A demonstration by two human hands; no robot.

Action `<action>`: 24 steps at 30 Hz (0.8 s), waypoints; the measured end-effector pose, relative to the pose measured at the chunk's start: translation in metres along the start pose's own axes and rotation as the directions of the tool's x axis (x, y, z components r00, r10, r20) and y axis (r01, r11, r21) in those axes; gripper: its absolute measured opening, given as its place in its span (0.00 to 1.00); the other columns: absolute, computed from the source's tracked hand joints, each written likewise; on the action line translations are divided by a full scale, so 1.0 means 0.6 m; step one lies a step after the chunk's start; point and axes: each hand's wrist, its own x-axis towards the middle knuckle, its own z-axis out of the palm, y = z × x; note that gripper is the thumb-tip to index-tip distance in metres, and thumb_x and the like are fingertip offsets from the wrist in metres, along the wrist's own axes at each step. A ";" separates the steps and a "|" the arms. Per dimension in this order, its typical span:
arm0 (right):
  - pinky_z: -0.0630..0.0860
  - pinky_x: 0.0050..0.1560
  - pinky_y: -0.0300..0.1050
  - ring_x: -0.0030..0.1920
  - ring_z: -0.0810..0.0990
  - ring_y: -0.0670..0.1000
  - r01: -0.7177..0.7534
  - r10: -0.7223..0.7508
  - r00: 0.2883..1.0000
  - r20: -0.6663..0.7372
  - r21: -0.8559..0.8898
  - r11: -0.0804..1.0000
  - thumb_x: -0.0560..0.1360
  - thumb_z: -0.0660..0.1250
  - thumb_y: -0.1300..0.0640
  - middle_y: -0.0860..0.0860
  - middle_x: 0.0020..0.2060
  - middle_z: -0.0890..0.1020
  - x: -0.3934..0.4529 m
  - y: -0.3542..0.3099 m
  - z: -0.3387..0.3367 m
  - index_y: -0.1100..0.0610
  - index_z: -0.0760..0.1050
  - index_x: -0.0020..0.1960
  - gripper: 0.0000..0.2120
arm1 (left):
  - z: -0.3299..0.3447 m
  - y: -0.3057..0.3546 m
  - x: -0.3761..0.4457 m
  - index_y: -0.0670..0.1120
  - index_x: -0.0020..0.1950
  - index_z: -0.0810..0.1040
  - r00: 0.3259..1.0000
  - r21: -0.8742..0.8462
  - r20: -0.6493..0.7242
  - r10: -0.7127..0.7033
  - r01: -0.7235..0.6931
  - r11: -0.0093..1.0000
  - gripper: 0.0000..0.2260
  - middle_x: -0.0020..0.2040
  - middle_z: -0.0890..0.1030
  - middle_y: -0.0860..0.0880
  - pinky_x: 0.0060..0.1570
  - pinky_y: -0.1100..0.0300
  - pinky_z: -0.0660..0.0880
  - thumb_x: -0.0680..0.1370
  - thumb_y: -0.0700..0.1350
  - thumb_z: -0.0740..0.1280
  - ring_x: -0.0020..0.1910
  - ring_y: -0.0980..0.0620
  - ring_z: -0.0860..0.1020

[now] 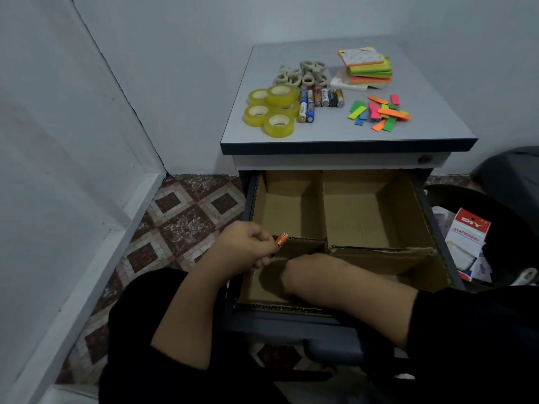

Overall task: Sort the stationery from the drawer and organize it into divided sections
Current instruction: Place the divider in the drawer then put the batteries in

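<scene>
Black sleeves (163, 330) fill the near edge, bare forearms reaching out of them. The left hand (248, 246) is held over the drawer's left rim, its fingers curled and pinching a small orange battery (281, 239) whose tip sticks out toward the dividers. The right hand (306, 272) is lowered into the near-left section; its fingers are turned away, so it cannot be told whether they are curled or holding anything. The open drawer (344, 328) has a dark blue metal front and is lined with brown corrugated cardboard (361, 217), folded into four box-shaped sections with frayed edges. Beyond, on the smooth grey cabinet top (437, 123), are laid glossy yellow tape rolls (272, 110), cylindrical batteries (319, 102), a heap of small beige rings (303, 73), flat neon paper strips (379, 112) and a stack of sticky notes (367, 67). A red-and-white packet (466, 237) lies to the right of the drawer. The floor (180, 223) is patterned mosaic tile.
</scene>
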 end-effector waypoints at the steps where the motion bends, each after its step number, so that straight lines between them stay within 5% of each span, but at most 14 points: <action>1: 0.74 0.50 0.50 0.58 0.77 0.61 0.003 -0.003 1.000 0.008 -0.013 1.000 0.80 0.57 0.65 0.60 0.59 0.76 0.001 -0.003 0.002 0.64 0.73 0.62 0.13 | 0.000 0.001 0.000 0.42 0.44 0.78 1.000 -0.002 0.003 -0.002 0.002 1.000 0.02 0.29 0.77 0.48 0.22 0.68 0.68 0.76 0.38 0.68 0.21 0.60 0.71; 11: 0.74 0.52 0.52 0.59 0.76 0.61 -0.090 0.091 0.993 0.072 -0.007 0.996 0.80 0.57 0.65 0.60 0.60 0.76 0.001 -0.007 0.005 0.65 0.72 0.63 0.14 | -0.004 0.003 -0.012 0.43 0.45 0.79 0.999 0.017 0.050 0.005 -0.006 1.000 0.01 0.31 0.78 0.48 0.28 0.66 0.70 0.76 0.38 0.68 0.28 0.56 0.72; 15: 0.76 0.50 0.45 0.52 0.79 0.54 -0.071 0.124 0.970 -0.207 0.249 0.966 0.78 0.60 0.61 0.54 0.51 0.78 -0.032 0.023 0.010 0.57 0.77 0.59 0.11 | -0.016 0.005 -0.023 0.47 0.44 0.80 0.996 0.333 0.056 0.065 -0.080 0.939 0.01 0.33 0.76 0.53 0.35 0.66 0.72 0.75 0.42 0.69 0.33 0.58 0.73; 19: 0.68 0.55 0.32 0.55 0.72 0.39 -0.055 0.436 0.755 -0.490 0.616 0.786 0.79 0.61 0.56 0.39 0.53 0.75 -0.068 0.067 0.023 0.46 0.75 0.60 0.12 | 0.012 0.011 -0.008 0.47 0.48 0.77 0.998 0.764 0.055 -0.029 -0.024 0.644 0.06 0.49 0.78 0.48 0.51 0.60 0.74 0.77 0.49 0.67 0.44 0.53 0.74; 22: 0.69 0.46 0.29 0.50 0.73 0.37 0.000 0.658 0.632 -0.409 0.849 0.528 0.78 0.63 0.57 0.38 0.50 0.76 -0.065 0.092 0.055 0.44 0.77 0.55 0.11 | 0.049 -0.002 0.000 0.45 0.47 0.72 0.999 0.841 0.041 -0.004 -0.032 0.540 0.07 0.54 0.78 0.45 0.47 0.58 0.70 0.79 0.49 0.64 0.44 0.50 0.74; 24: 0.69 0.45 0.32 0.49 0.75 0.39 0.104 0.709 0.619 -0.337 0.930 0.352 0.77 0.65 0.58 0.39 0.49 0.78 -0.057 0.097 0.071 0.42 0.77 0.49 0.11 | 0.067 -0.019 -0.006 0.46 0.57 0.74 0.996 0.850 0.066 0.065 -0.090 0.519 0.08 0.54 0.78 0.45 0.47 0.57 0.72 0.78 0.43 0.64 0.51 0.47 0.77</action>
